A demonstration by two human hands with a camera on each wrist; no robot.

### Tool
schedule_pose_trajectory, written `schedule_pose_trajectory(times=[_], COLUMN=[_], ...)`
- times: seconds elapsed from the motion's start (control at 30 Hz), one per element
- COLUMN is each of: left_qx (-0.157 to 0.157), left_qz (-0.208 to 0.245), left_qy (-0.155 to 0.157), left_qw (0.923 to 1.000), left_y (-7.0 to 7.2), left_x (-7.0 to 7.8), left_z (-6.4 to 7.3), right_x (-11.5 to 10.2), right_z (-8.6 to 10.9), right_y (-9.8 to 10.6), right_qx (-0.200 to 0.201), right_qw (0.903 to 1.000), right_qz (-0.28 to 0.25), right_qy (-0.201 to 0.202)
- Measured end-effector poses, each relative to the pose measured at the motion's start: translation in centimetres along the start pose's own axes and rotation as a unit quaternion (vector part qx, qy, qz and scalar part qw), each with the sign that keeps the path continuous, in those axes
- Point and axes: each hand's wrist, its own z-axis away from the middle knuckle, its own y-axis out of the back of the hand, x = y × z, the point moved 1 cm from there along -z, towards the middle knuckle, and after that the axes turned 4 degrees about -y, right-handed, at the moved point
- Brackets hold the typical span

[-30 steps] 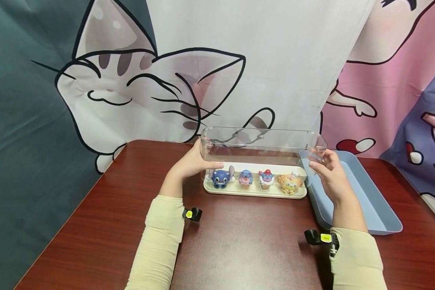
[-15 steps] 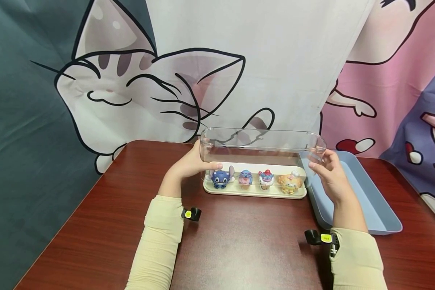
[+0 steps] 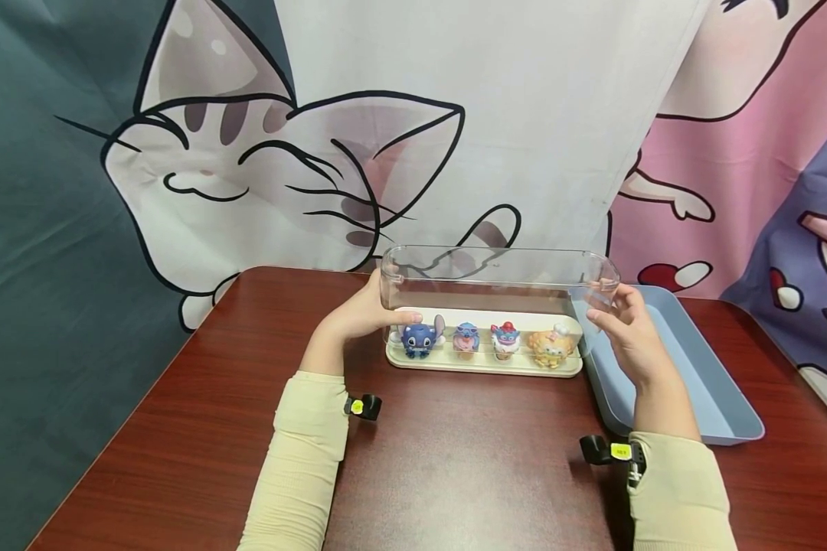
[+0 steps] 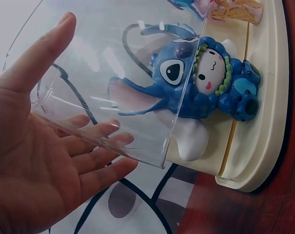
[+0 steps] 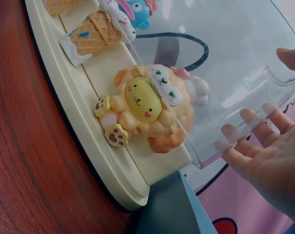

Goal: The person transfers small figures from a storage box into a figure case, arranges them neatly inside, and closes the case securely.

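Observation:
A long clear plastic cover (image 3: 503, 268) is held above a cream display base (image 3: 482, 368). At its left end my left hand (image 3: 361, 310) grips it, thumb on the front side and fingers spread behind the end wall. My right hand (image 3: 629, 337) holds the opposite end in the same manner. On the base stand a blue big-eared figurine (image 3: 419, 341), two ice-cream-cone figurines (image 3: 506, 340) and an orange fluffy figurine (image 5: 142, 102). Seen from the left wrist, the cover's lower edge (image 4: 164, 163) overlaps the blue figurine's head and ear; the base lies below, apart from it.
A light blue tray (image 3: 703, 367) lies on the brown table (image 3: 469, 459) to the right, partly behind my right hand. A printed cat curtain (image 3: 413, 168) hangs directly behind the table's far edge.
The clear cover has sunk very slightly toward the base, with both hands keeping their hold. The figurines and the tray have stayed in place.

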Motion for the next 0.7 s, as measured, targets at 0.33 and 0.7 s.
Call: schedule_pose_trajectory(times=[0.33, 0.7], left_qx=[-0.01, -0.018], left_qz=[0.015, 0.018], left_qy=[0.007, 0.013], left_qw=[0.9998, 0.9996], left_y=[-0.05, -0.01], left_x=[0.09, -0.15], left_z=[0.11, 0.07], right_x=[0.14, 0.27], right_z=[-0.06, -0.05], right_y=[0.25, 0.51], right_qx=[-0.015, -0.018], right_qw=[0.9998, 0.9998], right_qz=[-0.011, -0.004], right_qy=[0.007, 0.0])
